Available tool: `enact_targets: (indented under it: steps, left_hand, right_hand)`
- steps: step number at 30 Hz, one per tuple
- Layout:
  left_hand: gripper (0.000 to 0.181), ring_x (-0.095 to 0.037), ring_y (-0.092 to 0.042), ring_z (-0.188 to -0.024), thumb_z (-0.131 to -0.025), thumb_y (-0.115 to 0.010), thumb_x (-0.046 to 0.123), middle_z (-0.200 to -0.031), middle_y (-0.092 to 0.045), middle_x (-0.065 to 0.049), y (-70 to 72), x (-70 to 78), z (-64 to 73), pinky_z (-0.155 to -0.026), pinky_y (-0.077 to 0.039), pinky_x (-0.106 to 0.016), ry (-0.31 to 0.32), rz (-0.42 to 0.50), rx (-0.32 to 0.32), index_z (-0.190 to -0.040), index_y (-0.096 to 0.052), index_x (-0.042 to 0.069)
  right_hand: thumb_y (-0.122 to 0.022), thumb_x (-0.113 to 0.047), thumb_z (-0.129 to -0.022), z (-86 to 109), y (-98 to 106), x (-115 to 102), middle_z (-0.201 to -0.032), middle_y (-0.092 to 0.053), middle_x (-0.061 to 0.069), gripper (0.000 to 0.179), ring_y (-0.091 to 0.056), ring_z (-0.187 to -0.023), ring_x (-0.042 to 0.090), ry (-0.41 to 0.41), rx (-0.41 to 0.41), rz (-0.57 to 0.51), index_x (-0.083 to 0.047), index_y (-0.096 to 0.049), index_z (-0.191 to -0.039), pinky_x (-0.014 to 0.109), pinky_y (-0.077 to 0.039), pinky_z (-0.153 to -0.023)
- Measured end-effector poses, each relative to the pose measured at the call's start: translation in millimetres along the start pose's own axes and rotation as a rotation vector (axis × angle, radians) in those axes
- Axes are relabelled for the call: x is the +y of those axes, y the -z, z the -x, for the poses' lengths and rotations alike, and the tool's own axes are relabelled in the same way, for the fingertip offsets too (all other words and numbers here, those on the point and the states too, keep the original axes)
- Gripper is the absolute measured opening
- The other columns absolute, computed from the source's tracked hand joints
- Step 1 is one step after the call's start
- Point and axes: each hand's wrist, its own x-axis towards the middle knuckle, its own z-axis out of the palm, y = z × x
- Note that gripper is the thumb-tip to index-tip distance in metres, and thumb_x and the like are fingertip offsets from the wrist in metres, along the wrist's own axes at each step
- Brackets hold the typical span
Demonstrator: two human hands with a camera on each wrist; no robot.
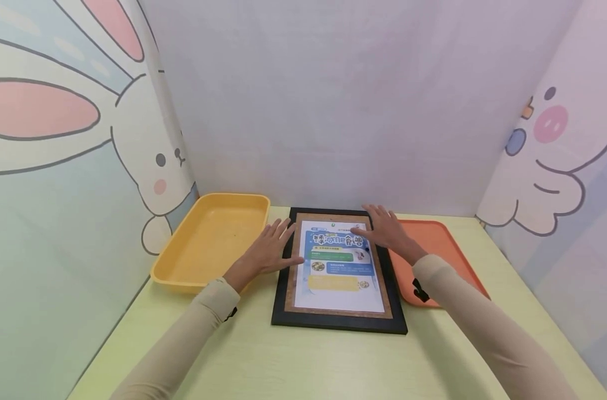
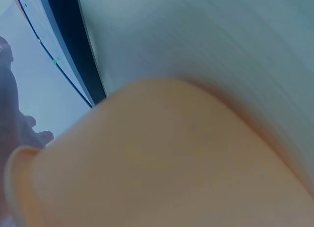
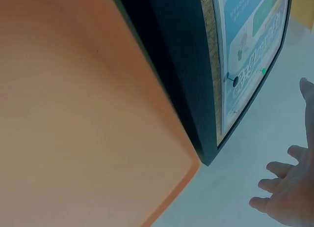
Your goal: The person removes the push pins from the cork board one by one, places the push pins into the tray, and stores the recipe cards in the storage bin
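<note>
A black-framed corkboard [image 1: 333, 323] lies on the table. A printed poster [image 1: 340, 300] with blue, green and yellow blocks lies against its cork. In the right wrist view, a dark push pin [image 3: 236, 81] and a green push pin [image 3: 264, 70] stand on the poster. My left hand [image 1: 268, 250] is spread over the board's left edge, its thumb stretched toward the poster. Over the upper right corner is my right hand [image 1: 385, 228], fingers extended. Neither hand holds anything. In the left wrist view, only part of the left hand [image 2: 10, 109] shows.
To the left stands a yellow tray [image 1: 208, 239], partly behind the left hand. An orange tray [image 1: 445, 250] lies right of the board, partly covered by the right forearm. Behind the table [image 1: 283, 361] hangs a pale curtain [image 1: 333, 111]; cartoon-printed panels flank both sides.
</note>
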Motion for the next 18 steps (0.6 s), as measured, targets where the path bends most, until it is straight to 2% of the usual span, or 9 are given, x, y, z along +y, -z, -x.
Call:
enact_targets:
  steps: [4, 7, 13, 18]
  left_hand:
    - [0.107, -0.035, -0.004, -0.16, -0.091, -0.055, 0.077, -0.175, -0.009, -0.011, -2.3, 2.1, -0.7, -0.127, -0.006, -0.054, 0.004, 0.038, -0.001, -0.168, -0.015, 0.016]
    - [0.107, -0.035, -0.004, -0.16, -0.09, -0.056, 0.077, -0.175, -0.008, -0.01, -3.9, 3.0, -1.5, -0.127, -0.006, -0.054, 0.012, 0.045, -0.006, -0.168, -0.015, 0.017]
    - [0.106, -0.036, -0.009, -0.16, -0.091, -0.057, 0.076, -0.174, -0.012, -0.011, -7.3, 5.3, -2.1, -0.127, -0.01, -0.056, 0.006, 0.057, 0.004, -0.167, -0.019, 0.013]
    - [0.109, -0.037, -0.01, -0.159, -0.091, -0.054, 0.078, -0.174, -0.012, -0.012, -10.8, 7.0, -1.0, -0.127, -0.01, -0.056, 0.0, 0.051, 0.002, -0.167, -0.015, 0.011]
  right_hand:
    - [-0.07, -0.059, -0.093, -5.2, -3.6, -4.8, -0.159, -0.04, 0.026, 0.094, -0.035, -0.147, 0.046, 0.037, 0.006, 0.071, -0.002, -0.036, -0.159, 0.068, -0.021, -0.12]
    - [-0.069, -0.059, -0.093, -7.1, -5.1, -8.5, -0.16, -0.04, 0.025, 0.093, -0.035, -0.147, 0.046, 0.051, 0.007, 0.076, -0.002, -0.036, -0.159, 0.068, -0.022, -0.12]
    - [-0.072, -0.056, -0.093, -6.9, -7.8, -14.7, -0.164, -0.034, 0.025, 0.092, -0.027, -0.152, 0.046, 0.031, -0.022, -0.012, -0.006, -0.035, -0.161, 0.065, -0.015, -0.123]
    - [-0.073, -0.053, -0.093, -7.4, -11.9, -22.1, -0.163, -0.035, 0.025, 0.09, -0.028, -0.151, 0.046, 0.031, -0.036, -0.028, -0.006, -0.036, -0.16, 0.065, -0.019, -0.123]
